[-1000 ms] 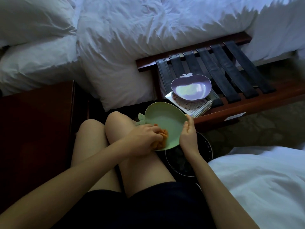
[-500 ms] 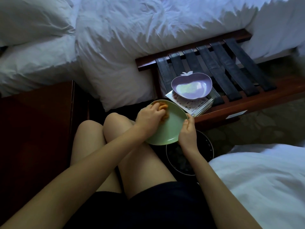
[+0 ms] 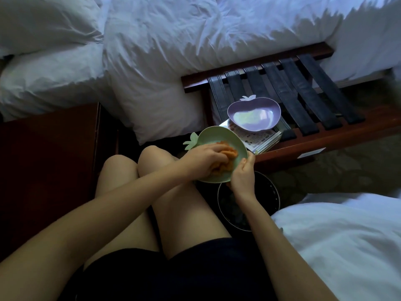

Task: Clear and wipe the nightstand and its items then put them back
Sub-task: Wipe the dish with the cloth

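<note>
The left hand (image 3: 204,157) is closed around a bunched orange cloth (image 3: 291,158) and presses it into the hollow of a green fruit-shaped dish (image 3: 217,135). The right hand (image 3: 243,179) grips the dish at its near right rim, thumb over the edge, and holds it tilted up in the air just above the knees. A scrap of orange shows under the right hand too, so part of the cloth may hang over the rim, though I cannot tell for sure.

Directly below the dish stands a round dark bin (image 3: 269,192) on the floor. Just beyond the dish, on the near corner of a wooden luggage rack (image 3: 303,144) with black straps, a purple fruit-shaped dish (image 3: 253,115) sits on a stack of magazines (image 3: 258,140). White bedding (image 3: 195,40) lies behind the rack, and more fills the lower right.

To the left is the dark wooden nightstand (image 3: 50,153), and the part of its top in view is bare. So the clearing looks done and wiping is under way, with the green dish in hand. Whether the purple dish, the magazines or the nightstand top have been wiped cannot be judged from here. Everything has yet to go back on the nightstand.
</note>
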